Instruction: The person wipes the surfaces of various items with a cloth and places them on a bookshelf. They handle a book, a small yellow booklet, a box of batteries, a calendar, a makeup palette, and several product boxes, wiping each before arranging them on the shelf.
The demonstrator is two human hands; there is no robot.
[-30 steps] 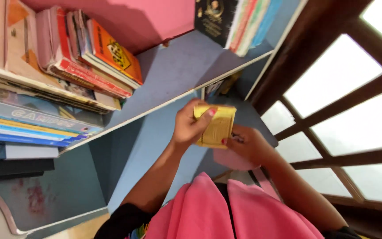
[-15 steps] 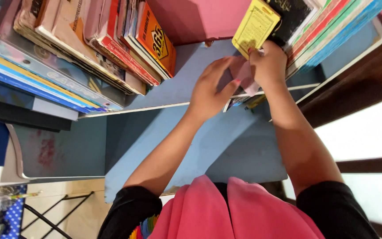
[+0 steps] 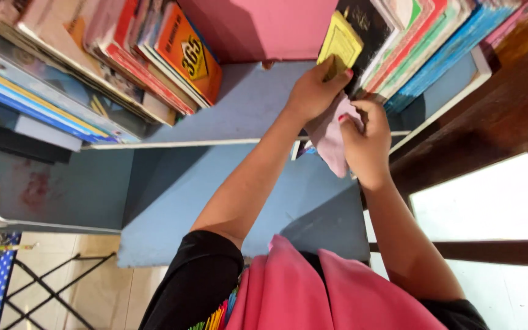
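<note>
My left hand (image 3: 313,91) reaches up to the blue shelf (image 3: 245,104) and grips a small yellow booklet (image 3: 339,43) by its lower edge. The booklet stands pressed against a black book (image 3: 371,27), the first of a row of upright books (image 3: 435,43). My right hand (image 3: 365,143) sits just below, closed on a pink cloth (image 3: 327,137) that hangs over the shelf's front edge. The two hands nearly touch.
A leaning pile of books (image 3: 93,61) with an orange one (image 3: 190,55) fills the shelf's left. The shelf's back wall is pink (image 3: 264,27). A lower blue shelf (image 3: 227,201) lies beneath. A dark wooden window frame (image 3: 490,110) stands on the right, and a folding stand (image 3: 50,287) is on the floor.
The yellow booklet passed from my right hand to my left and moved against the black book. My right hand dropped lower with the pink cloth.
</note>
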